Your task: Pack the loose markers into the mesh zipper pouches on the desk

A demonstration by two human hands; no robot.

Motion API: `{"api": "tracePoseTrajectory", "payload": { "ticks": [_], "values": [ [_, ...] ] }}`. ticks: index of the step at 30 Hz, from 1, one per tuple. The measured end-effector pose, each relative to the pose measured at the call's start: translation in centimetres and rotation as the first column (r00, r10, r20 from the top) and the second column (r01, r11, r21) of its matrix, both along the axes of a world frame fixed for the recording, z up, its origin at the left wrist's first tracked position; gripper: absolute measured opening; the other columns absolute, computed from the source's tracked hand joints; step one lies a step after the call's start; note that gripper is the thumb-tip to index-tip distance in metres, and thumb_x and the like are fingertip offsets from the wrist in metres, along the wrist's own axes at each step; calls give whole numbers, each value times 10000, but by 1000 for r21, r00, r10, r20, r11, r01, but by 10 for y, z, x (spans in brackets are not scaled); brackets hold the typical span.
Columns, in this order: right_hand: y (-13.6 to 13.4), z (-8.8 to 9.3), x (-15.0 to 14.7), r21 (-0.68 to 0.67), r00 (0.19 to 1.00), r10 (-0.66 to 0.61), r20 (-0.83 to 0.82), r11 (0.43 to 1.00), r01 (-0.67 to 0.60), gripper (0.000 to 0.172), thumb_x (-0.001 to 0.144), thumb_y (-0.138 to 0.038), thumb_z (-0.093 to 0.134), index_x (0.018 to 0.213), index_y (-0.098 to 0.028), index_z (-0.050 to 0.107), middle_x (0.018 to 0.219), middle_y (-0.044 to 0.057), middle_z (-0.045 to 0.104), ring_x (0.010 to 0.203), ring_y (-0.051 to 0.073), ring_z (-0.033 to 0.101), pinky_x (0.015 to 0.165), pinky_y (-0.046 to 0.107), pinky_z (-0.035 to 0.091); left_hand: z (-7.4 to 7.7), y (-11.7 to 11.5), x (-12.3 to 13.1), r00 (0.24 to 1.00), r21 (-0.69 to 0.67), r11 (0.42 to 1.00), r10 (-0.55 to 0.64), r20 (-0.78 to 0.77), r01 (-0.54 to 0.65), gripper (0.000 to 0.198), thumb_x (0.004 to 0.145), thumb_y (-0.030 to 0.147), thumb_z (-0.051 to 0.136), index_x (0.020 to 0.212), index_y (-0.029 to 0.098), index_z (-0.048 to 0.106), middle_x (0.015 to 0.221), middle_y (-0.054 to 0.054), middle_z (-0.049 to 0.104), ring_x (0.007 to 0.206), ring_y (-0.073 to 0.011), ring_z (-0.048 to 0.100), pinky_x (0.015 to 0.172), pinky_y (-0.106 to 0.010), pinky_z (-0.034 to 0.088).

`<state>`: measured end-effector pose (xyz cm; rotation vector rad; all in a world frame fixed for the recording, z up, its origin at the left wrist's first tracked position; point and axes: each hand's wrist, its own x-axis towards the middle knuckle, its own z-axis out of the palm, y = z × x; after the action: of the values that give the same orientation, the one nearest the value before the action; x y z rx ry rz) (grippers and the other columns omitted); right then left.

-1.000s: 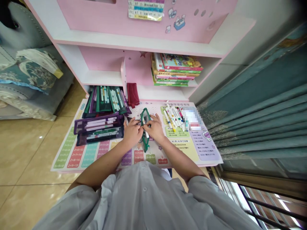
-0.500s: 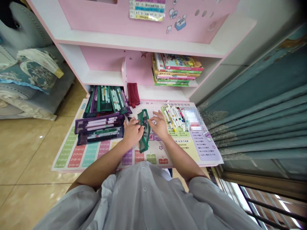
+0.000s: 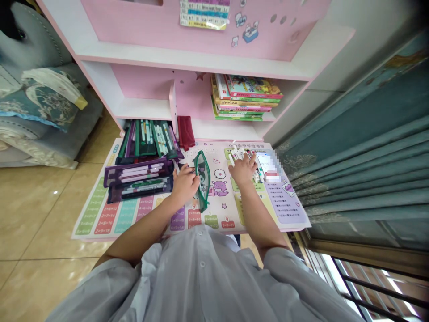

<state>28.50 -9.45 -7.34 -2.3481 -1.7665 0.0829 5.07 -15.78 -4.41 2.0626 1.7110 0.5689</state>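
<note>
A green-edged mesh pencil pouch [image 3: 203, 188] lies on the desk in front of me, its zipped side bowed apart. My left hand [image 3: 185, 183] grips the pouch's left edge with bent fingers. Farther right, my right hand [image 3: 243, 170] reaches over a loose pile of white markers [image 3: 236, 153], fingers spread and touching the pile. The hand covers much of the pile. Left of my left hand, purple and dark mesh pouches [image 3: 139, 173] filled with markers lie stacked.
More filled pouches [image 3: 149, 137] lean at the back left, near a dark red pouch [image 3: 185, 133]. A phone with a partly blurred screen [image 3: 268, 166] lies right of the markers. Books [image 3: 248, 98] are stacked on the shelf. A curtain [image 3: 351, 156] hangs to the right.
My right hand has left the green pouch and moved right onto the marker pile. My left hand stays on the pouch, which now stands more on its edge.
</note>
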Motion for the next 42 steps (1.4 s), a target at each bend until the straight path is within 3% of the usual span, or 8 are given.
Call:
{"api": "tracePoseTrajectory", "payload": {
  "ticks": [5, 13, 20, 24, 28, 32, 37, 42],
  "values": [
    [2, 0, -2, -90, 999, 1, 43, 996, 3, 330, 844, -321, 556, 1007, -86, 722, 1561, 172, 313, 1493, 423, 47, 1160, 620, 173, 3, -1, 0, 1000, -13, 1000, 3, -7, -3, 313, 921, 236, 467, 751, 205, 727, 1260, -70, 663, 1393, -305, 411, 1164, -654, 204],
    [0, -8, -20, -70, 994, 97, 39, 993, -94, 330, 806, -349, 610, 999, -114, 738, 1549, 164, 350, 1490, 407, 90, 1156, 623, 153, -1, 0, -2, 1000, 1, 1000, 1, -11, -1, 298, 914, 241, 476, 765, 216, 734, 1258, -60, 665, 1394, -305, 410, 1165, -662, 202],
    [-11, 1, -28, 261, 930, 181, -321, 961, -96, 180, 753, -268, 604, 605, -176, 646, 1417, 120, 544, 1460, 364, 269, 1161, 586, 244, -4, 1, -2, 1000, 29, 1000, 3, -17, -3, 311, 914, 248, 478, 752, 231, 743, 1241, -57, 670, 1379, -316, 428, 1169, -647, 223],
    [-23, 14, -37, 358, 795, 296, -529, 928, -107, 189, 783, -265, 563, 609, -205, 606, 1384, 83, 583, 1423, 310, 371, 1152, 501, 324, -3, 0, -2, 1000, 30, 1000, 5, -24, -4, 310, 916, 253, 482, 741, 220, 736, 1240, -64, 673, 1369, -310, 439, 1162, -654, 226],
    [-36, 23, -57, 398, 723, 411, -555, 895, -203, 171, 767, -264, 583, 605, -208, 580, 1404, 82, 570, 1443, 307, 346, 1172, 500, 300, -1, 0, -1, 1000, 27, 1000, -1, -24, 2, 327, 923, 257, 464, 754, 225, 741, 1240, -62, 678, 1371, -309, 433, 1162, -651, 221],
    [-40, 17, -78, 390, 723, 469, -508, 873, -292, 142, 725, -245, 627, 593, -205, 593, 1375, 102, 590, 1416, 297, 389, 1198, 487, 264, 0, 0, -2, 1000, 23, 1000, -2, -27, 3, 322, 912, 234, 455, 789, 227, 752, 1248, -63, 676, 1376, -324, 427, 1148, -666, 233],
    [-34, 2, -92, 294, 773, 396, -496, 914, -280, 165, 739, -263, 639, 583, -212, 634, 1265, 79, 656, 1352, 277, 463, 1217, 509, 222, -1, -1, -1, 999, 54, 998, -10, -52, 13, 296, 910, 226, 469, 791, 224, 740, 1239, -63, 681, 1383, -309, 428, 1140, -666, 238],
    [-27, -6, -95, 214, 803, 366, -470, 930, -299, 174, 759, -310, 658, 620, -210, 688, 1270, 88, 649, 1387, 291, 410, 1214, 539, 210, -3, -2, -1, 997, 77, 997, -7, -74, 13, 301, 916, 245, 472, 787, 218, 742, 1257, -79, 669, 1375, -310, 440, 1146, -654, 241]
  ]
}}
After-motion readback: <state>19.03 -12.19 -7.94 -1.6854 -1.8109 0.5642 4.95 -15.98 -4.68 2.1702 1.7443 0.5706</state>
